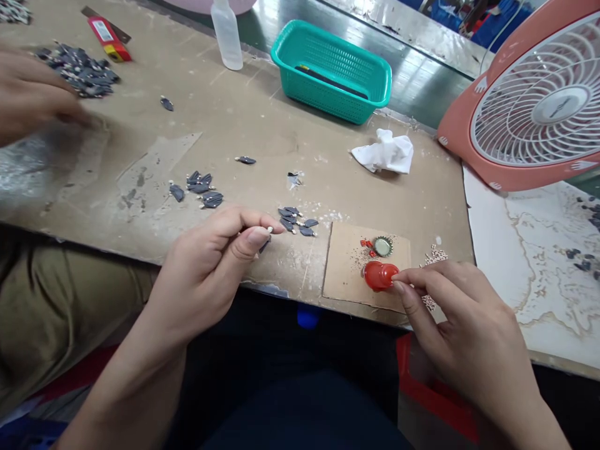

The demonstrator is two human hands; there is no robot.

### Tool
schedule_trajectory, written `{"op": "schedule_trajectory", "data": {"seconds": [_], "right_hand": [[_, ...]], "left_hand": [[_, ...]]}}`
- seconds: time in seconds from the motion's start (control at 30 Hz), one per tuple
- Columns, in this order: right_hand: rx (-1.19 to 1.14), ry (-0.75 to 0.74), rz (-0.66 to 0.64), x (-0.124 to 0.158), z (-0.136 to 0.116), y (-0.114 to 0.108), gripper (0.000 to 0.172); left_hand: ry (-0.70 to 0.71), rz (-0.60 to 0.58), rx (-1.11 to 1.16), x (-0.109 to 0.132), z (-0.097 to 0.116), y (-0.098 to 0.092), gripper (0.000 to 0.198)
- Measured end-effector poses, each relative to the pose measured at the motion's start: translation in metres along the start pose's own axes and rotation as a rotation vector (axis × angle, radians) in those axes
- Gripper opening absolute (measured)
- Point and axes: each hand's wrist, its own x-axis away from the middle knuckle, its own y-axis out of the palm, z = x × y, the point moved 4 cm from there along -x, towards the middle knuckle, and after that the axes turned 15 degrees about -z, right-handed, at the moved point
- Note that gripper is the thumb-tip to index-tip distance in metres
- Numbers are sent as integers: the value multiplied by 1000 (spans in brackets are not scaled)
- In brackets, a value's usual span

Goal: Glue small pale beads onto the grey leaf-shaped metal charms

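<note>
My left hand is closed in a pinch on a small dark grey leaf-shaped piece with a pale bead at its tip. Thumb and forefinger of my right hand are pressed together at the right end of a small glossy red container. What sits between those fingertips is too small to make out. Under the container lies a square of cardboard, with a bottle cap and red crumbs on it. Several grey leaf pieces lie just past my left fingertips.
A co-worker's hand is blurred at the left, near a pile of grey pieces. Tiny pale beads lie beside my right hand. Further back are a green basket, a plastic bottle, crumpled tissue and a fan.
</note>
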Motion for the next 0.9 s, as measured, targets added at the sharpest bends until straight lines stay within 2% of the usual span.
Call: {"op": "schedule_trajectory", "data": {"seconds": [0.17,0.3,0.37,0.43,0.53,0.7,0.77,0.9], "right_hand": [[-148,53,34,2,3,-4,4],[-550,292,130,15,14,-4,1],[-788,396,197,23,18,1,4],[-980,442,256,28,17,7,6],[-1136,452,300,30,11,13,9],[-1151,393,275,32,-2,9,11],[-1086,345,265,34,-8,6,9],[-888,272,328,41,-19,-4,6]], "left_hand": [[-3,-52,277,3,1,6,17],[-28,-113,587,6,6,19,2],[-60,-151,727,7,9,30,5],[-104,-206,856,8,13,43,6],[-159,-284,1024,9,24,63,8],[-217,-323,1108,9,44,86,16],[-248,-338,1130,10,49,92,20],[-305,-364,1162,12,54,99,26]]}}
